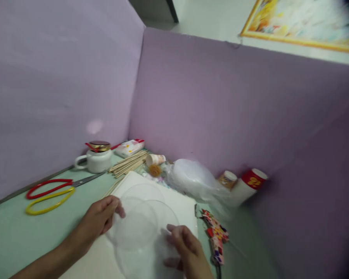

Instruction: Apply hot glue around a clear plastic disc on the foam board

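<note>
Several thin clear plastic discs (141, 226) overlap above a white sheet (180, 211) on the table. My left hand (104, 215) has its fingers curled closed at the left edge of one disc and appears to grip it. At the discs' right side is my right hand (187, 248), fingers apart and bent, thumb below. Whether its fingertips touch a disc is hard to make out. Past my right hand lies a glue gun (215, 234) with a colourful flowered cover.
Scissors (65, 192) with red and yellow handles lie left, near a lidded white mug (98, 161). Behind are wooden sticks (129, 162), a tissue pack (130, 148), a paper cup (155, 159), a clear plastic bag (194, 176) and red-and-white stacked cups (248, 186). Purple walls (221, 108) enclose the table.
</note>
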Demonstrator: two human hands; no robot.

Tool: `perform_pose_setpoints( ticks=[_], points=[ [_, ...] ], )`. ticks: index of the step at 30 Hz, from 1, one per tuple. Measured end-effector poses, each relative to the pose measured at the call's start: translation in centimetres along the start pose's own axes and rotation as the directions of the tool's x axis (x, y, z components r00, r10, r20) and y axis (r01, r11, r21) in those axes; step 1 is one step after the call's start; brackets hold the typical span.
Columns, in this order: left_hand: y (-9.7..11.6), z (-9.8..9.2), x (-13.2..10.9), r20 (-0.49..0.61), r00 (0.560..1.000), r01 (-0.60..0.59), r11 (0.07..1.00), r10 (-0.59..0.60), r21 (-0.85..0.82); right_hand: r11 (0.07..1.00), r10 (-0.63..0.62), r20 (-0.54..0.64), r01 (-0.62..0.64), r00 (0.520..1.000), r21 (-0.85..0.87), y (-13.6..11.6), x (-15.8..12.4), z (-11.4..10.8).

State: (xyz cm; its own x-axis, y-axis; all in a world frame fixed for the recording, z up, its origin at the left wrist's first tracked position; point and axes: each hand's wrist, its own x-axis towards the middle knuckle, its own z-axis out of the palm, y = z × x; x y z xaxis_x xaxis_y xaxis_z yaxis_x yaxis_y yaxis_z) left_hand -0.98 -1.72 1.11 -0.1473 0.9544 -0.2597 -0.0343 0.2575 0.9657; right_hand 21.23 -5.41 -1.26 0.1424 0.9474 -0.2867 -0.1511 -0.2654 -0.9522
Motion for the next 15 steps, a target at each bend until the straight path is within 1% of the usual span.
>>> perform_pose_setpoints(
  ticks=[1, 2, 4, 6, 10, 15],
  points=[
    [0.3, -0.1, 0.0, 0.008, 1.0, -0.024, 1.0, 0.023, 0.016, 1.0, 0.013, -0.001, -0.013, 1.0, 0.007, -0.3, 0.1, -0.3],
    [0.6, -0.2, 0.1, 0.012, 0.999, -0.047, 0.999, 0.047, 0.019, 0.998, 0.032, -0.025, -0.031, 0.999, 0.053, -0.6, 0.1, -0.7],
    [0.7, -0.7, 0.4, 0.015, 0.997, -0.08, 0.997, 0.08, 0.005, 0.992, 0.032, -0.062, -0.024, 0.998, 0.126, -1.0, 0.4, -1.2],
    [0.8, -1.2, 0.8, 0.001, 0.996, -0.086, 0.996, 0.086, -0.015, 0.986, 0.018, -0.096, -0.002, 0.995, 0.168, -1.2, 0.6, -1.6],
    [1.0, -1.8, 1.2, -0.042, 0.997, -0.07, 0.997, 0.069, -0.037, 0.985, -0.008, -0.118, 0.028, 0.993, 0.17, -0.9, 0.9, -2.0],
    [1.5, -2.4, 1.6, -0.102, 0.991, -0.098, 0.991, 0.088, -0.093, 0.981, -0.002, -0.106, 0.023, 0.994, 0.192, -0.6, 0.8, -1.6]
  ],
)
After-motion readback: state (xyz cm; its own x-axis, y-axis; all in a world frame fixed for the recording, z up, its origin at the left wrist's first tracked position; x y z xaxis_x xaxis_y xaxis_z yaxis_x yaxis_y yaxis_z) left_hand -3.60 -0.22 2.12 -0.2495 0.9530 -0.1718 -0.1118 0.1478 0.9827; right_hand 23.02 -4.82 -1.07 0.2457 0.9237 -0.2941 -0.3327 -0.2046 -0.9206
